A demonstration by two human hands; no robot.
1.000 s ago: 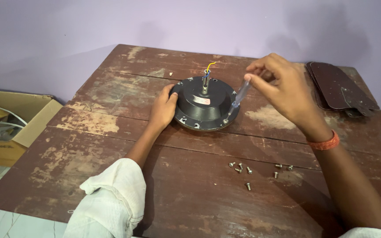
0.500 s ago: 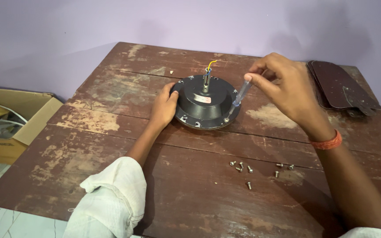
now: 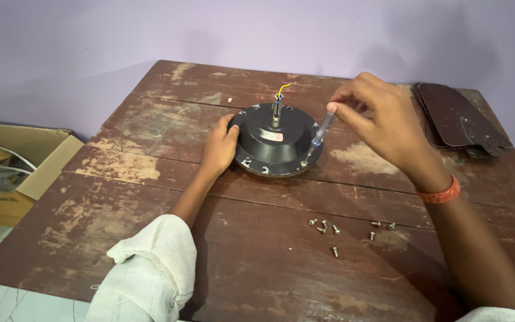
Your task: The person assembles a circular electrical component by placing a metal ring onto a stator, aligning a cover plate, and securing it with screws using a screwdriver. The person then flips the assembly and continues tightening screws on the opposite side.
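Observation:
A round black fan motor housing sits near the middle of the worn wooden table, with a short shaft and yellow wire sticking up from its top. My left hand presses against the housing's left side. My right hand pinches the clear handle of a slim screwdriver, whose tip rests on the housing's right rim. An orange band circles my right wrist.
Several loose screws lie on the table in front of the housing. Dark brown fan blades are stacked at the far right. An open cardboard box with cables stands on the floor at left. A lilac wall is behind.
Both hands hold the same places on the housing and screwdriver. My right hand's fingers have shifted slightly on the handle.

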